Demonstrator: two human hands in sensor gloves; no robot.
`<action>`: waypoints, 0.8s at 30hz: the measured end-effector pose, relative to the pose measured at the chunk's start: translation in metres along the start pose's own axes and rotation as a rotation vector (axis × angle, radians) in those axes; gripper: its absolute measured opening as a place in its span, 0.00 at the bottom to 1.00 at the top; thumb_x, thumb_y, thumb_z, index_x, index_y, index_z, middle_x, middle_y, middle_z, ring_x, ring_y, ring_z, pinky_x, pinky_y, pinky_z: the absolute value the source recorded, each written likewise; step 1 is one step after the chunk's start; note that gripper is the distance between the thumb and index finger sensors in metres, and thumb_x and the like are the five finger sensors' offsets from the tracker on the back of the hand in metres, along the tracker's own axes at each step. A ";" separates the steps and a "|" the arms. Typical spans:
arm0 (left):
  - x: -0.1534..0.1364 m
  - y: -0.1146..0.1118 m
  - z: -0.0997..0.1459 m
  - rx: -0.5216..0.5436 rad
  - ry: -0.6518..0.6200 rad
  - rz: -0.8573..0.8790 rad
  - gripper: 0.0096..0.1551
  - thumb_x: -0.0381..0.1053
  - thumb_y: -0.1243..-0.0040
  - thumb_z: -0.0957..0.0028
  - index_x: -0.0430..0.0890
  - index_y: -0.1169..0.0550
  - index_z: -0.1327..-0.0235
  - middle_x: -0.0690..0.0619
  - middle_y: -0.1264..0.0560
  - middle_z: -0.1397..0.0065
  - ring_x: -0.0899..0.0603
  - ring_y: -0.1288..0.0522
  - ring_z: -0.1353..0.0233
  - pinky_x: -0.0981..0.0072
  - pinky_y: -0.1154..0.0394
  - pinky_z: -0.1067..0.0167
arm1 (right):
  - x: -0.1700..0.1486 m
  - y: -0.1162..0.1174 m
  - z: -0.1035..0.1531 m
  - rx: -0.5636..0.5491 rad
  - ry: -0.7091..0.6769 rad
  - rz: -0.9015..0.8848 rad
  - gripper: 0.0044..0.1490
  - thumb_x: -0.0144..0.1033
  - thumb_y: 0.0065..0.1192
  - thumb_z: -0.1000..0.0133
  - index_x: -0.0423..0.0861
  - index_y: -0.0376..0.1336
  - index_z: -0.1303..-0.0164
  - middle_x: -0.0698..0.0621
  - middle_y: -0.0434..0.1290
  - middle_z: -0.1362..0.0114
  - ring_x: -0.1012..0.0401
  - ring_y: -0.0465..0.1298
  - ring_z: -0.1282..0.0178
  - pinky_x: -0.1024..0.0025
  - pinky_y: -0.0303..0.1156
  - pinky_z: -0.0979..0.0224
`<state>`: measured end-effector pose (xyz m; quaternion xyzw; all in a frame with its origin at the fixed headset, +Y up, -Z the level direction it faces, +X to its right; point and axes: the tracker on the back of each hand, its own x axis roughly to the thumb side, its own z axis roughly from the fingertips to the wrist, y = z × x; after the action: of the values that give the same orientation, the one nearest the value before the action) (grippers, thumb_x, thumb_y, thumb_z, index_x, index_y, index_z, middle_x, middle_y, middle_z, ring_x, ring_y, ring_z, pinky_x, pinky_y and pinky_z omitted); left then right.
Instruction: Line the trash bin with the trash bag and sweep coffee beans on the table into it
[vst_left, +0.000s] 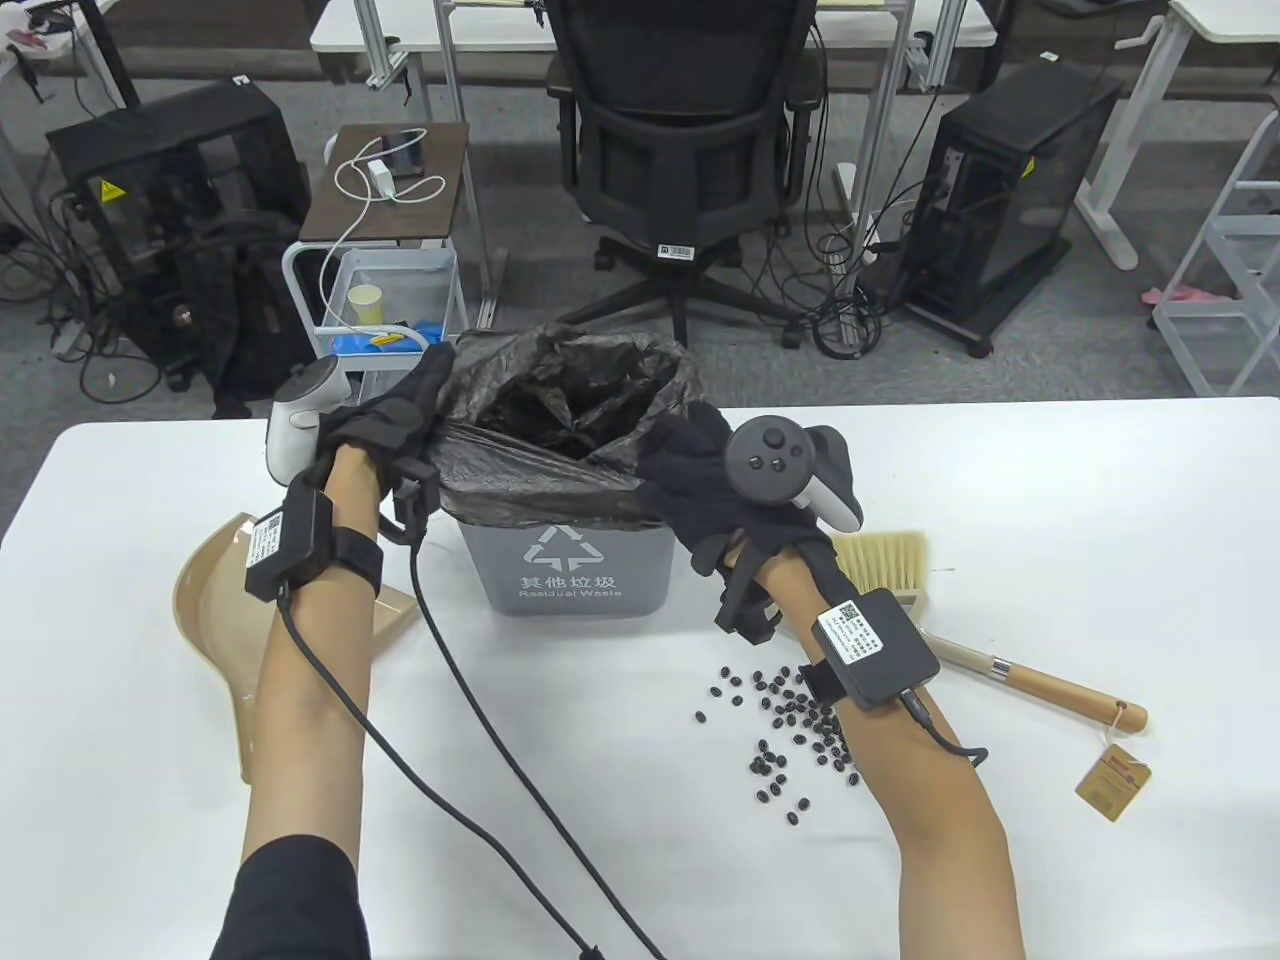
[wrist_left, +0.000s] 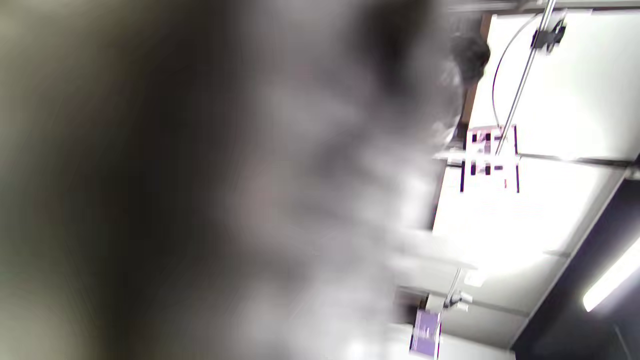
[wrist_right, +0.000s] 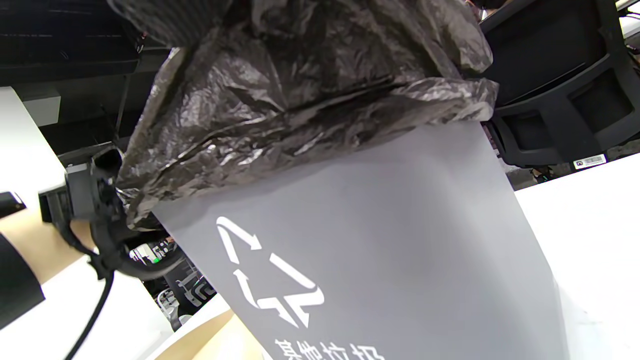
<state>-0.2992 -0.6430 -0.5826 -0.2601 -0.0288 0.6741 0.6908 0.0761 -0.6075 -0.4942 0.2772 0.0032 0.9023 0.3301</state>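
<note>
Trash bin: the grey trash bin stands on the white table, close to the far edge, about in the middle between the left and right edges. It is upright, and its front shows a white recycling sign with the words "Residual Waste".
Trash bag: the black trash bag sits inside the bin. Its mouth is folded outward over the rim; at the front the plastic hangs down a little over the grey wall. In the right wrist view the crumpled fold covers the top of the bin.
My left hand: my left hand is at the left side of the bin rim and touches the bag there. The fingers are against the plastic, but I cannot tell if they pinch it or only press it. The left wrist view is only a blur.
My right hand: my right hand is at the right front corner of the rim, with the fingers curled on the folded edge of the bag; it grasps the plastic.
Coffee beans: the coffee beans lie scattered on the table in front of the bin, toward the right, partly under my right forearm.
Brush: the brush with a wooden handle lies right of the bin, behind my right wrist; a paper tag hangs from the handle end.
Dustpan: the beige dustpan lies near the left edge of the table, partly under my left forearm.
</note>
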 end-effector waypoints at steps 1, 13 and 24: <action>-0.006 0.002 0.000 0.017 0.024 -0.035 0.51 0.77 0.65 0.37 0.49 0.53 0.09 0.46 0.54 0.04 0.29 0.56 0.11 0.27 0.64 0.21 | 0.000 0.000 0.000 0.001 0.001 0.001 0.32 0.54 0.52 0.42 0.50 0.63 0.31 0.49 0.49 0.12 0.45 0.34 0.17 0.49 0.36 0.19; -0.046 -0.002 0.031 0.088 -0.069 -0.098 0.51 0.75 0.69 0.38 0.45 0.50 0.11 0.41 0.52 0.06 0.30 0.58 0.12 0.29 0.66 0.22 | -0.001 0.002 0.001 0.006 0.020 -0.031 0.32 0.55 0.51 0.41 0.51 0.62 0.31 0.51 0.46 0.12 0.45 0.32 0.17 0.49 0.36 0.19; 0.011 -0.024 0.107 0.226 -0.473 -0.187 0.48 0.73 0.59 0.36 0.50 0.55 0.11 0.48 0.57 0.05 0.33 0.60 0.10 0.26 0.63 0.22 | -0.009 0.008 0.003 -0.008 0.027 -0.171 0.31 0.54 0.52 0.41 0.52 0.61 0.30 0.55 0.41 0.11 0.49 0.28 0.17 0.48 0.36 0.19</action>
<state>-0.3176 -0.5969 -0.4842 -0.0129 -0.1379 0.6484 0.7486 0.0784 -0.6195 -0.4950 0.2623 0.0277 0.8744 0.4072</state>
